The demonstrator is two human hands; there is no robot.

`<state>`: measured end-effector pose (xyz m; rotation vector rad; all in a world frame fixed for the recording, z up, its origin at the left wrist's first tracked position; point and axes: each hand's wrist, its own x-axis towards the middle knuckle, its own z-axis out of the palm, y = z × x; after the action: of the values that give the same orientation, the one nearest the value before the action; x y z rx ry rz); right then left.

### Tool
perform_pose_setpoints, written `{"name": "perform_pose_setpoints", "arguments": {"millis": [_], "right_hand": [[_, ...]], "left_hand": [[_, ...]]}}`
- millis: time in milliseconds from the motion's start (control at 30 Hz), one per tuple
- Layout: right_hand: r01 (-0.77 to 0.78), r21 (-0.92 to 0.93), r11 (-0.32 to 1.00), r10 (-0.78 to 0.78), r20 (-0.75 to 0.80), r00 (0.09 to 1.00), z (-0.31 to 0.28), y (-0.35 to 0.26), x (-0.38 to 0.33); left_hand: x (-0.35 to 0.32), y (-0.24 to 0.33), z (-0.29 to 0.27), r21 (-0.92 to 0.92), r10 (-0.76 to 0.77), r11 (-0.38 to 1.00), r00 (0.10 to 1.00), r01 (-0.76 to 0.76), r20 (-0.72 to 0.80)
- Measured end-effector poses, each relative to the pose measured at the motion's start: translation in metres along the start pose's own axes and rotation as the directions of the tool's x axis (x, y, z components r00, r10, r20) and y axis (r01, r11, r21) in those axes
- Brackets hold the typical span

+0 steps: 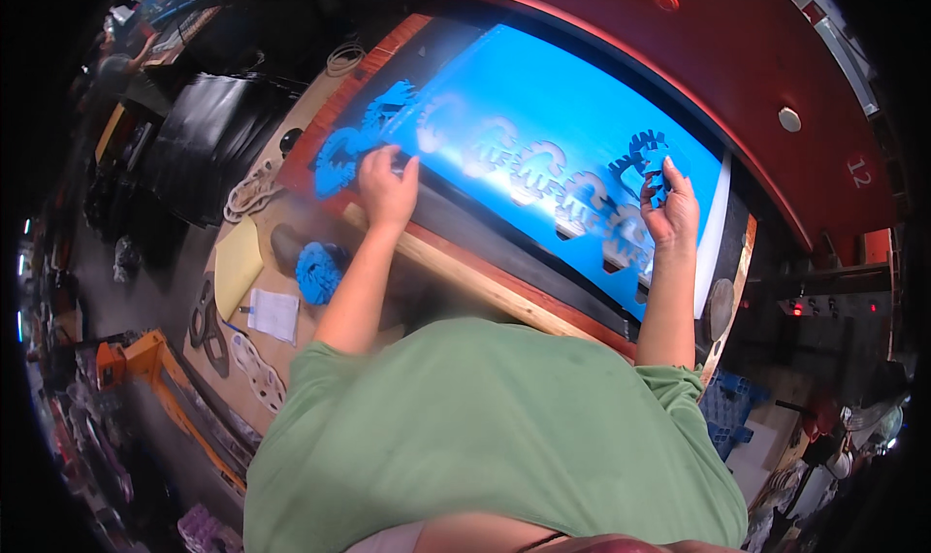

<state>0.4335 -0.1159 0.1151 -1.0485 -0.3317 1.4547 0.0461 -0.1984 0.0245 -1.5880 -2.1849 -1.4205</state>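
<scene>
A glossy blue sheet [582, 87] lies on a dark work surface, with a row of curved, toothed openings cut through it. Near its right end, my right hand [672, 209] pinches a blue toothed cut-out [642, 157] between thumb and fingers, above the sheet. My left hand [388, 189] is over the sheet's near left corner, thumb apart from the bent fingers, nothing visible in its grasp. Just beyond its fingers lie loose blue cut-outs [337, 160], and more blue pieces [390, 105] sit farther back. Whether the left fingertips touch them I cannot tell.
A red machine beam [582, 19] spans the far side, with a pale round knob [789, 119]. A wooden bar [475, 286] runs along the near edge. The left board holds a blue stack [318, 274], yellow paper [238, 262], white paper [273, 315] and shaped frames [257, 369].
</scene>
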Motion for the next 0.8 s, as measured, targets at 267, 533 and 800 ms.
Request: {"name": "perform_pose_setpoints", "arguments": {"millis": [267,533,800], "right_hand": [[0.177,-0.204,0.963,-0.159,0.103,0.982,0.068,0.043,-0.015],[0.181,-0.277,0.944,-0.168,0.072,0.983,0.085,0.051,-0.019],[0.18,-0.3,0.937,-0.156,0.102,0.983,0.094,0.055,-0.008]], "left_hand": [[0.026,-0.015,0.028,0.003,0.112,0.993,0.981,-0.114,0.158],[0.032,0.015,0.021,-0.339,-0.059,0.923,0.937,0.182,0.343],[0.043,-0.019,0.023,-0.253,-0.095,0.93,0.839,0.266,0.536]]}}
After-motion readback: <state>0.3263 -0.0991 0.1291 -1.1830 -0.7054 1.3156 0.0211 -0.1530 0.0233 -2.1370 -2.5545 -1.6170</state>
